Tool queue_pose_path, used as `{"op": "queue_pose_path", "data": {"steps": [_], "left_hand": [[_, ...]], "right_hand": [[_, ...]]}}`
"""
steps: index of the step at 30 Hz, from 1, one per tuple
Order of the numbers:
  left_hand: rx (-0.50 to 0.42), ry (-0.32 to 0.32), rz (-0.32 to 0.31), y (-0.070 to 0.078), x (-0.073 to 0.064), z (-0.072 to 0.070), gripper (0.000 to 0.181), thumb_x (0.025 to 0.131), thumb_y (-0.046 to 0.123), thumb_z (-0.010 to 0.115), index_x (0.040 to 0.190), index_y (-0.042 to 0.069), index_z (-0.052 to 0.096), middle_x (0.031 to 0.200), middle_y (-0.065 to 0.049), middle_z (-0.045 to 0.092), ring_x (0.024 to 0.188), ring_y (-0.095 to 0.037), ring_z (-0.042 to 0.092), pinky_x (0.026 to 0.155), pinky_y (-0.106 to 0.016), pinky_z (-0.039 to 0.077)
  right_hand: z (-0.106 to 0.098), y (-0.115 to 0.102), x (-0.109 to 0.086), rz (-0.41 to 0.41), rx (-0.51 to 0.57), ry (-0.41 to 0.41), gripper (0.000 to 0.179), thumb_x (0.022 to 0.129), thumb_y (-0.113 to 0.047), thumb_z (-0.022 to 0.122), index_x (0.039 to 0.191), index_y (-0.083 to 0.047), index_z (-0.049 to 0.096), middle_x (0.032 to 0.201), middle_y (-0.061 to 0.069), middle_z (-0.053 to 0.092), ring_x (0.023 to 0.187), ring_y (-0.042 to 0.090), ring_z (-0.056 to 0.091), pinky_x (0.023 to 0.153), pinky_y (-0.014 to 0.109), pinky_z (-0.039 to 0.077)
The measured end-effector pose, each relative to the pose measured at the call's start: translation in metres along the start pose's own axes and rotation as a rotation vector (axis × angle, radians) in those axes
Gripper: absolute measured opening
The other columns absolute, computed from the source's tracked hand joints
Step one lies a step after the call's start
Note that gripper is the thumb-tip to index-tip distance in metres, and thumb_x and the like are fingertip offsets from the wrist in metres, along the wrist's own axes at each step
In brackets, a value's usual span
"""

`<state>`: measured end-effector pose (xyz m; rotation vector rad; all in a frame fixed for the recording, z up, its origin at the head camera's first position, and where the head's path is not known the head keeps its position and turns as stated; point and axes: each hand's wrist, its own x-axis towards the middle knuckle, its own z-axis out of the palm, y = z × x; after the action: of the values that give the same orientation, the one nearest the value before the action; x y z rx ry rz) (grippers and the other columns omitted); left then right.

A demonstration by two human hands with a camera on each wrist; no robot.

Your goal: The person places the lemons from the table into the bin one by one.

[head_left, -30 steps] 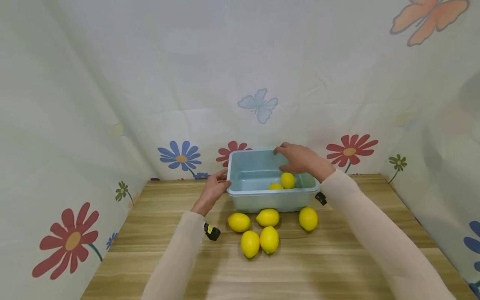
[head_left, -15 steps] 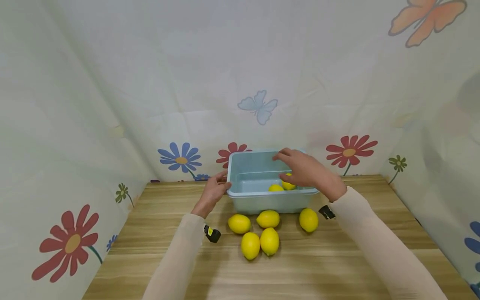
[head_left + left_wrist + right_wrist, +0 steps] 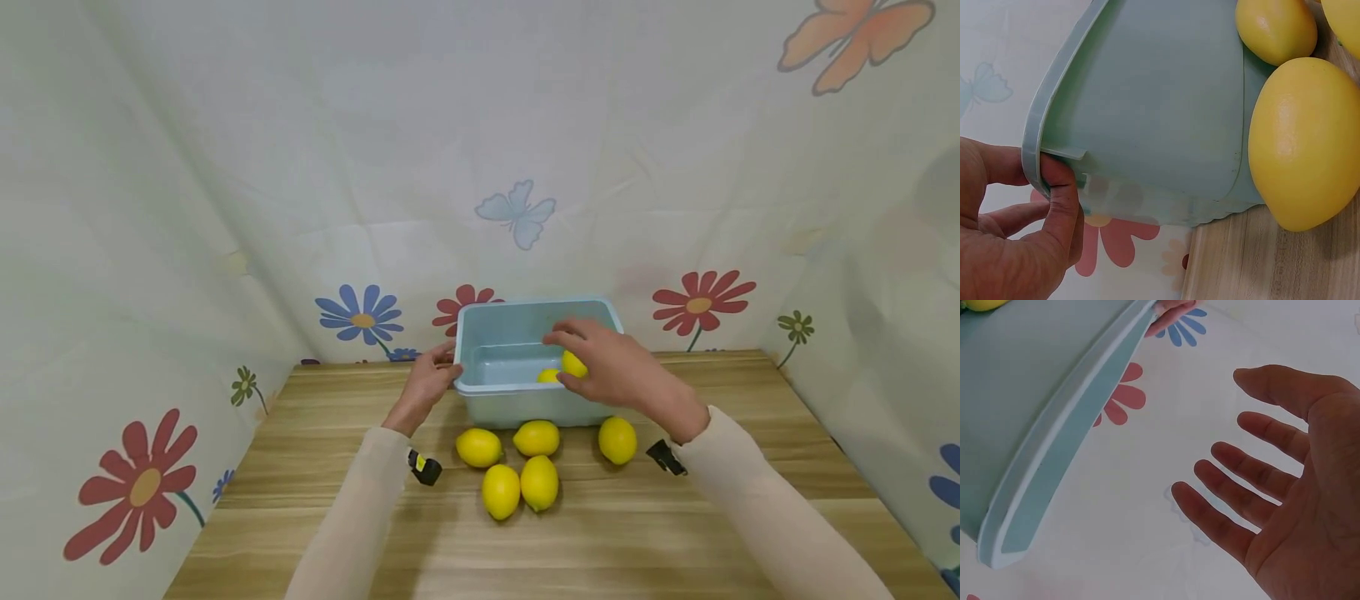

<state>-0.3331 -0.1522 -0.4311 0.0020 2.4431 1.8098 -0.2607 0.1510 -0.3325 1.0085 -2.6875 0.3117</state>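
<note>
A light blue plastic basin (image 3: 517, 407) stands toward the back of the table, with two lemons (image 3: 574, 364) visible inside. My left hand (image 3: 424, 385) grips its left rim, thumb and fingers on either side of the edge in the left wrist view. Over the basin's right part is my right hand (image 3: 611, 367), holding nothing. Its fingers are spread apart and relaxed in the right wrist view, away from the rim (image 3: 1054, 437). The right hand partly covers the lemons inside in the head view. Several more lemons (image 3: 539, 483) lie on the table in front of the basin.
The wood-grain table (image 3: 600, 542) meets a pale cloth backdrop (image 3: 360, 167) printed with flowers and butterflies, at the back and both sides. One lemon (image 3: 617, 440) lies apart at the right, near the basin's front corner.
My right hand has come back from the basin's far rim toward me and slightly right, its fingers loose. The left hand stays at the left rim; the lemons on the table have not moved.
</note>
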Motion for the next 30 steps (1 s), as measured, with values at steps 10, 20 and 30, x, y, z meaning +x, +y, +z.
{"op": "queue_pose_path", "data": {"steps": [10,20,30], "left_hand": [[0.010,-0.002,0.001,0.000,-0.001,0.000,0.055,0.096,0.012,0.058,0.148,0.014,0.044,0.139,-0.022,0.053,0.119,-0.033,0.058,0.096,-0.041,0.054],[0.014,-0.001,0.017,-0.001,0.002,0.000,0.054,0.096,0.011,0.057,0.148,0.014,0.044,0.133,-0.019,0.056,0.119,-0.037,0.057,0.094,-0.039,0.055],[0.009,0.023,-0.015,0.002,0.001,0.002,0.053,0.095,0.011,0.059,0.146,0.013,0.047,0.134,-0.021,0.055,0.115,-0.036,0.059,0.091,-0.037,0.057]], "right_hand": [[0.010,-0.004,-0.028,-0.005,-0.010,0.013,0.052,0.085,-0.029,0.076,0.133,-0.018,0.058,0.136,0.007,0.057,0.120,0.027,0.058,0.088,0.043,0.057],[0.021,-0.001,-0.050,-0.018,0.016,0.057,0.053,0.083,-0.028,0.077,0.132,-0.017,0.060,0.132,0.005,0.059,0.114,0.026,0.061,0.086,0.042,0.058],[0.037,0.001,-0.071,-0.022,-0.007,0.024,0.055,0.082,-0.032,0.078,0.132,-0.016,0.061,0.134,0.006,0.060,0.115,0.028,0.062,0.091,0.049,0.056]]}}
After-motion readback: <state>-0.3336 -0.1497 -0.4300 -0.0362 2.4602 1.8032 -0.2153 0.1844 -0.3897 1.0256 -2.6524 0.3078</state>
